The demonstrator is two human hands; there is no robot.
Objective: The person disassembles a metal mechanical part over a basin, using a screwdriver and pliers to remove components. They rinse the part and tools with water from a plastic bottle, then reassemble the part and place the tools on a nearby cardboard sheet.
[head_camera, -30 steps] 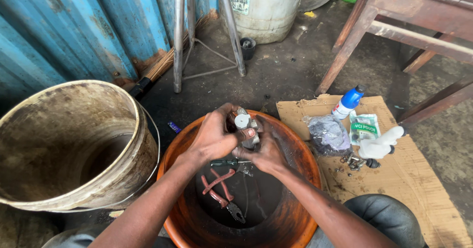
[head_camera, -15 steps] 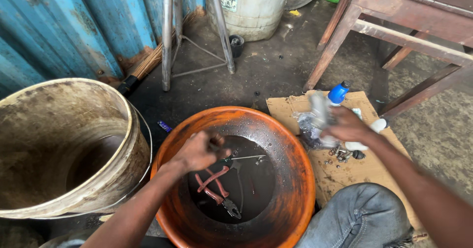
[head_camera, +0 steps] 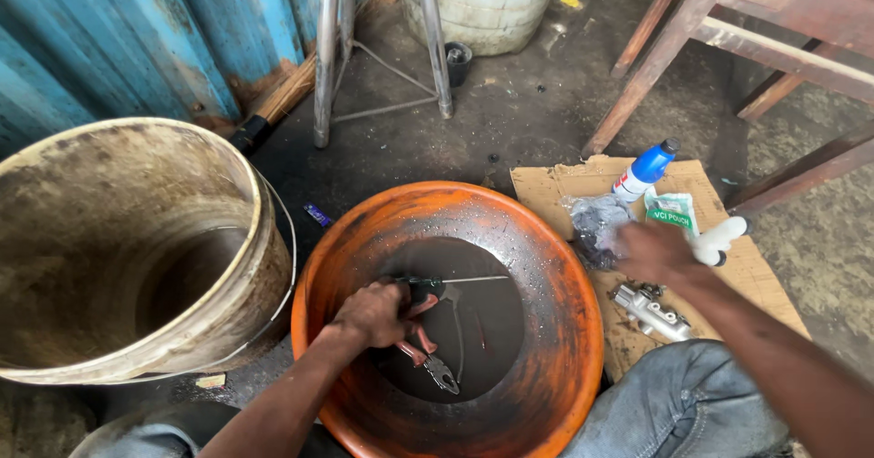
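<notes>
My left hand (head_camera: pixel 382 314) is down in the orange basin (head_camera: pixel 546 267), in the dark liquid at its bottom. Its fingers curl around the handles of the red-handled pliers (head_camera: pixel 430 360). A dark-handled screwdriver (head_camera: pixel 455 282) lies just beyond that hand. Blurred by motion, my right hand (head_camera: pixel 651 250) hovers over the cardboard sheet (head_camera: pixel 546 185) to the right and holds nothing. It is next to a crumpled clear plastic bag (head_camera: pixel 596 223) and a white object (head_camera: pixel 722 238). A small metal part (head_camera: pixel 652 313) lies on the cardboard just below that hand.
A large dirty bucket (head_camera: pixel 137 239) stands to the left of the basin. A white bottle with a blue cap (head_camera: pixel 645 172) and a green pouch (head_camera: pixel 672 210) lie on the cardboard. Metal stand legs (head_camera: pixel 326 57), a white drum (head_camera: pixel 482 3) and a wooden bench frame (head_camera: pixel 728 35) stand behind.
Both hands held the metal part over the basin. The right hand carried it to the cardboard and let go; the left hand dropped into the basin onto the pliers.
</notes>
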